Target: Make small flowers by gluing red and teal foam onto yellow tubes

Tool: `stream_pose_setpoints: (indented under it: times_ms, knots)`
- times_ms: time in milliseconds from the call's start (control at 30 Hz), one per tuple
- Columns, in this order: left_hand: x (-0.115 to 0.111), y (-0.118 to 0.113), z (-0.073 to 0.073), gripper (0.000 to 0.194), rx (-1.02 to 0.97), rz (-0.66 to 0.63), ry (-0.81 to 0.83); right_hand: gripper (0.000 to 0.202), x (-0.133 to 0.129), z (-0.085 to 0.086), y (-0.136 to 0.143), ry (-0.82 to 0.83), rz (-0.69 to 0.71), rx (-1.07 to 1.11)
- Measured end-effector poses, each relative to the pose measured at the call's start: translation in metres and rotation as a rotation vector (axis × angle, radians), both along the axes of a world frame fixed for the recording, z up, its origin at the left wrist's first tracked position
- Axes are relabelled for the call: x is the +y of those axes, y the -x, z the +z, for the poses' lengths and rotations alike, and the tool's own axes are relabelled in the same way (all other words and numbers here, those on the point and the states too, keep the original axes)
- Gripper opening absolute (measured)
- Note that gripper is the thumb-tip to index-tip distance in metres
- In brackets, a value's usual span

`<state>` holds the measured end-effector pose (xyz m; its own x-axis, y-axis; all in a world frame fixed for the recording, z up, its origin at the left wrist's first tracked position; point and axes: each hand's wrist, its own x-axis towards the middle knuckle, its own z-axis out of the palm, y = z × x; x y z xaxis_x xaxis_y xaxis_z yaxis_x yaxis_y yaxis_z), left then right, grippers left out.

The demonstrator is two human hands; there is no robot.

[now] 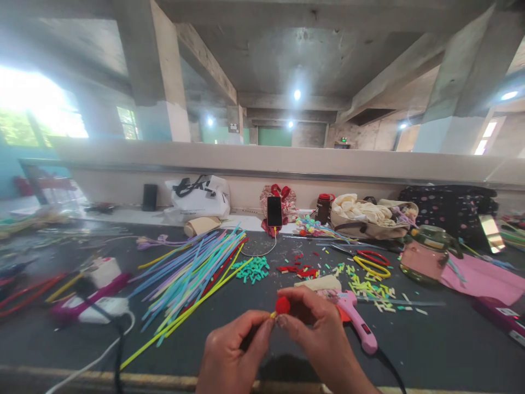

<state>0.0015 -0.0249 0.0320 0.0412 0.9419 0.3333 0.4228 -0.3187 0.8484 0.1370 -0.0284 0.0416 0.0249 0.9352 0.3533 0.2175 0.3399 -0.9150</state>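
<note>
Low over the dark table, my left hand point(238, 345) is closed in a pinch on a small yellow piece point(273, 315). Directly against that piece sits a fuzzy, rounded red piece point(283, 305). The thumb and fingers of my right hand point(320, 328) are closed around the red piece. Whether the two pieces are joined cannot be made out. A pink glue gun point(359, 323) lies just right of my right hand, partly covered by it. Left of my hands a bundle of coloured pipe cleaners point(192, 279) spreads over the table.
Cut pieces lie in a green pile point(252, 269), a red pile point(301, 271) and a yellow pile point(369, 287). Yellow-handled scissors point(371, 267), a jug point(424, 254) and a propped phone point(274, 211) stand or lie farther back. A white cable point(96, 361) crosses the left front.
</note>
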Motion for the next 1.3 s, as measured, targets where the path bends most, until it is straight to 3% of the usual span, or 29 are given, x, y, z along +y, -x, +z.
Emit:
stream_pose_setpoints:
  times_ms: [500,700,900,1100,1300]
  knots:
    - [0.002,0.0,-0.003,0.011,-0.036,0.002,-0.015,0.012,0.003,-0.003,0.001,0.022,0.026,0.078]
    - [0.003,0.0,-0.004,0.011,-0.063,-0.02,0.023,0.017,0.002,-0.002,0.0,0.05,0.051,0.102]
    - [0.006,0.0,-0.004,0.023,-0.403,-0.12,0.352,0.04,0.002,-0.008,-0.001,0.01,0.041,0.064]
    - [0.01,0.001,-0.008,0.021,-0.868,-0.259,0.578,0.033,0.005,-0.016,-0.005,0.002,0.076,0.127]
    - [0.007,0.0,0.0,0.015,-0.99,-0.331,0.757,0.033,0.005,-0.01,-0.008,0.024,0.17,0.134]
